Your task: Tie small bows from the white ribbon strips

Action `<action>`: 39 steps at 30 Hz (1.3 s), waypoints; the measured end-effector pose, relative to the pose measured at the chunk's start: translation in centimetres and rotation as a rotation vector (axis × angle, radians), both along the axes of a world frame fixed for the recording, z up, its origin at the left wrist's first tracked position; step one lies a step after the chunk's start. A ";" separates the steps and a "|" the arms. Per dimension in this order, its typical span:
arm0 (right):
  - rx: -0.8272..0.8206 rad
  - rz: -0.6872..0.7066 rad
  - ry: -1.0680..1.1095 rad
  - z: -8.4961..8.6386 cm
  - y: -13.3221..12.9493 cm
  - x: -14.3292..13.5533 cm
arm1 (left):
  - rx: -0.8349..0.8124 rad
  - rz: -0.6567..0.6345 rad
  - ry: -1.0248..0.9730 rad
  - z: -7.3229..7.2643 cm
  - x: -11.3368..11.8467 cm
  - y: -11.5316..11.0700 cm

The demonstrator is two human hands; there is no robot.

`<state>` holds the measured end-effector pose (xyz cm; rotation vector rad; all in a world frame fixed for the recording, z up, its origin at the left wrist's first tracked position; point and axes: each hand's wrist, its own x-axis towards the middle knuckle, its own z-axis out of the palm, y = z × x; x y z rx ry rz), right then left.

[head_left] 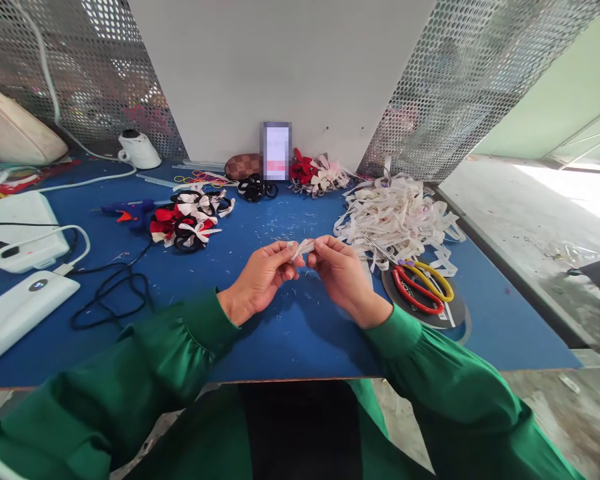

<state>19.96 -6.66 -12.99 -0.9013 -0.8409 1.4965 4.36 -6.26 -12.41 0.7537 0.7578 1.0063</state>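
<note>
A short piece of white printed ribbon (304, 248) is stretched between my fingertips above the middle of the blue table. My left hand (265, 277) pinches its left part, thumb on top. The right end is pinched between thumb and finger of my right hand (343, 273). The ribbon looks folded or looped where the hands meet; the exact shape is too small to tell. Right of my right hand lies a heap of loose white ribbons (395, 213). Scissors (420, 287) with red and yellow handles rest beside it, blades towards the heap.
Finished-looking ribbon bows and black hair ties (190, 220) lie at left, near a blue glue gun (130, 212). A phone (277, 150) stands against the back panel beside red and white bows (317, 172). White power banks (30, 307) and cables occupy the left side.
</note>
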 end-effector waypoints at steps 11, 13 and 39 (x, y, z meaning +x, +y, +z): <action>-0.055 0.114 0.179 0.0 0.1 -0.2 | 0.087 -0.043 0.084 -0.1 0.0 -0.1; -0.010 0.102 0.087 0.0 0.0 -0.3 | 0.144 -0.035 0.158 -0.2 0.0 -0.2; 0.161 0.074 -0.400 -0.1 0.1 0.0 | 0.193 -0.142 0.380 0.4 -0.3 -0.2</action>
